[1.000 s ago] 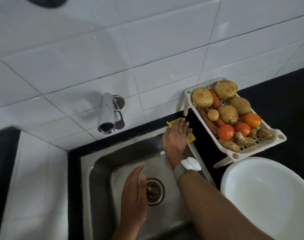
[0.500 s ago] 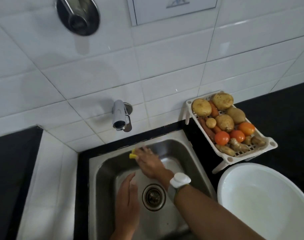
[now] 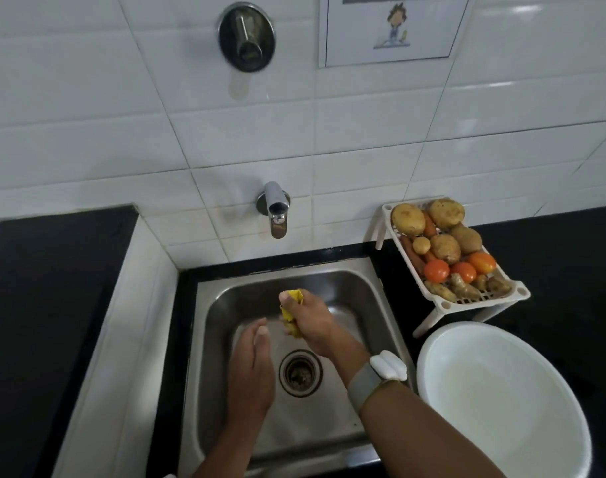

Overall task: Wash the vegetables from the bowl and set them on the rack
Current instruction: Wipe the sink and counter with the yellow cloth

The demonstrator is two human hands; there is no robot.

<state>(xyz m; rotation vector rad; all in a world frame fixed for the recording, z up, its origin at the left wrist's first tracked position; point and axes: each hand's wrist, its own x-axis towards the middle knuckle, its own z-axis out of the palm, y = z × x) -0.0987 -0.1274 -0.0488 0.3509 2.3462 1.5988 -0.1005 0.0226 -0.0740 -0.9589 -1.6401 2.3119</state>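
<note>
My right hand [image 3: 310, 320] grips a yellow sponge [image 3: 290, 307] over the middle of the steel sink [image 3: 370, 305]. My left hand [image 3: 251, 367] hovers beside it above the sink floor, fingers straight and holding nothing. The white rack [image 3: 520, 293] on the counter to the right carries potatoes [image 3: 444, 248], tomatoes [image 3: 436, 270], carrots and ginger pieces. The white bowl [image 3: 501, 391] at the lower right looks empty inside.
A tap spout [image 3: 276, 210] sticks out of the tiled wall above the sink; no water is seen running. The drain [image 3: 299, 372] lies between my hands. Black countertop [image 3: 43, 305] extends left and right of the sink. A round metal fitting [image 3: 246, 36] and a picture hang higher up.
My right hand took the yellow sponge from the sink's back right rim and brought it over the basin centre. The view tilted up, showing more wall.
</note>
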